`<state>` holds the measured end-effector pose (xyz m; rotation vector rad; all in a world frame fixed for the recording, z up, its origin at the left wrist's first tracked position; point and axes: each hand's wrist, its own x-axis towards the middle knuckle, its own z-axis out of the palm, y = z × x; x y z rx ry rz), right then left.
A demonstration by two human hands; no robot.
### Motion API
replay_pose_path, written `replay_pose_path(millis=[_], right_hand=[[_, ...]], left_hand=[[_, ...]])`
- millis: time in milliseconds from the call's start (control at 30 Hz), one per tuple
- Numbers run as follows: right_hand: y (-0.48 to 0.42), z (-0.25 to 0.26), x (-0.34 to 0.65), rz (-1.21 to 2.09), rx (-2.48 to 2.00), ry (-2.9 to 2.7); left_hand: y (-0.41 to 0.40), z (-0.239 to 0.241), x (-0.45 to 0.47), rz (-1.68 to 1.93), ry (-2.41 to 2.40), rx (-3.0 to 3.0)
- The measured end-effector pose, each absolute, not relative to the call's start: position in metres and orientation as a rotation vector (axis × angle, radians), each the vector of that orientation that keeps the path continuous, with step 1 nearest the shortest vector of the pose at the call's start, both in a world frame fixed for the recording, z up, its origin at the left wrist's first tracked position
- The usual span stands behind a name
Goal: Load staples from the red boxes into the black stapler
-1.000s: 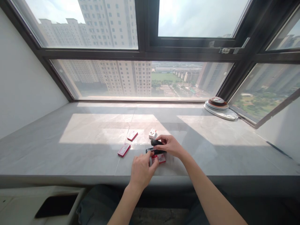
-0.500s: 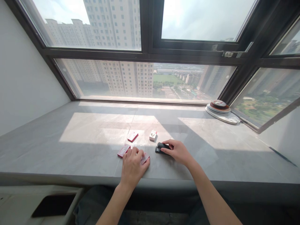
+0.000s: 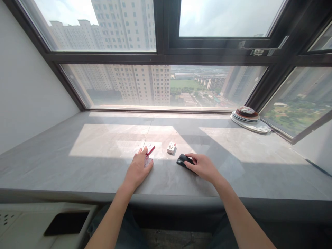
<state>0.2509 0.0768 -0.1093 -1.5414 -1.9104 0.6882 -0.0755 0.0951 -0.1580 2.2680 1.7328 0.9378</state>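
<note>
Stapler: black stapler (image 3: 183,160) lies flat on the sill (image 3: 103,166), right of centre, in shade.
Right hand: right hand (image 3: 204,167) has its fingers curled around the stapler's near end, gripping it against the sill.
Left hand: left hand (image 3: 137,170) is flat, palm down, fingers straight, holding nothing; a pale box edge (image 3: 148,161) peeks out beside the fingertips.
Red box: red box (image 3: 150,149) sits at the left fingertips, in the sun patch.
White box: white box (image 3: 171,147) stands between red box and stapler, apart from both.
Plates: stack of plates (image 3: 246,116) is far right, by the window frame.
</note>
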Motion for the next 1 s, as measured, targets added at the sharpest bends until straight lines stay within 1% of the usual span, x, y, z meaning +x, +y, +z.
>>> replay_pose_path(millis=[133,333,500,633,767,1000], right_hand=[[0.07,-0.112,0.248,0.669,-1.638,-1.811],[0.069,-0.134,0.245,0.6,-1.67,-1.618],[0.07,-0.145,0.236,0.907,-1.483,-1.505],[0.064,-0.151,0.207,1.061,-1.321,-1.477],[0.062,-0.154,0.158,1.14,-1.262,-1.509],[0.094,-0.153,0.065,1.089,-1.198,-1.701]], left_hand=[[0.093,-0.157,-0.035,0.987,1.653,2.341],[0.101,-0.154,0.035,1.016,1.677,2.357],[0.098,-0.151,0.055,1.036,1.706,2.353],[0.069,-0.152,0.045,1.081,1.733,2.311],[0.051,-0.157,0.012,1.124,1.809,2.224],[0.076,-0.161,-0.095,1.14,1.864,2.141]])
